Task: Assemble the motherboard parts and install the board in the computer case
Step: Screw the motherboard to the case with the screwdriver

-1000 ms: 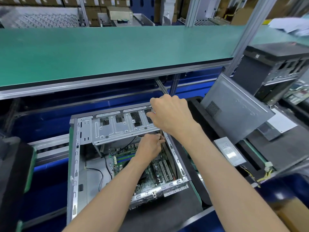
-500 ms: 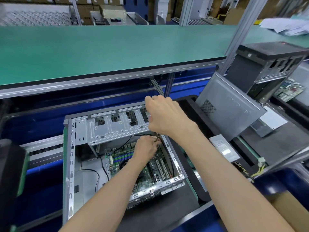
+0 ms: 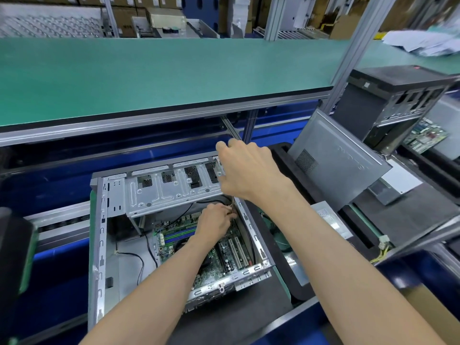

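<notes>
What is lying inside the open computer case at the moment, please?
Inside the computer case lies the green motherboard, with black cables on the bare floor beside it. The left hand and its forearm cover the board's middle. The drive cage hides the far end.

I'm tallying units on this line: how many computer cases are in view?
2. The open computer case lies in front, both hands working inside it; a black computer case stands at far right. More may sit outside the frame.
</notes>
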Tool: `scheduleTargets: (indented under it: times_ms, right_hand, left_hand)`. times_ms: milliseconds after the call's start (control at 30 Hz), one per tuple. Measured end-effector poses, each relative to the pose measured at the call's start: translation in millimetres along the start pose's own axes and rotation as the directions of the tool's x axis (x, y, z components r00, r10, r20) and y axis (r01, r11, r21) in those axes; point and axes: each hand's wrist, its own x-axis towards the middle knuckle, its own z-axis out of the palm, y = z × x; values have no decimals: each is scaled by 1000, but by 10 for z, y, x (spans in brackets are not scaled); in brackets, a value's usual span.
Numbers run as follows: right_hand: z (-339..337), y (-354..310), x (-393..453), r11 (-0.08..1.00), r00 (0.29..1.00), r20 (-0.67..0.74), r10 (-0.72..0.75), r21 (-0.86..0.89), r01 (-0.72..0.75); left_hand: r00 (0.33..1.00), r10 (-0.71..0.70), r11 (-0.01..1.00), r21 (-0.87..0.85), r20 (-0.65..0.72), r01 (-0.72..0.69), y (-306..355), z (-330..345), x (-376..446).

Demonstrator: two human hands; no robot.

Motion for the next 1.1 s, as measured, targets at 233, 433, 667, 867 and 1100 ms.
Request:
scheduleTargets:
  times_ms: [233,433,667,867,1100]
  right_hand:
    - [-4,1,-2,1000,1000,-10,5,-7,-5]
    - [-39,92,-1,984,995,75,-73,166,60]
    - [13,28,-21,992,997,-4,-81,95,81]
    - [-44,144,-27,977,989,40,-142,165,134]
    - [-20,267,-47,975,987,36,-156,165,148]
  left_hand:
    - [996,-28,982,191,88,11,-27,7,-20]
    - [959,-68,930,366,276,-40,-86,127,-53]
    - [962,-57,967,254,265,-13,-103,109,28]
    - [936,-56,969,245,348,-33,-127,87,55]
    - [925,-71,982,190,373,-1,-113,73,69]
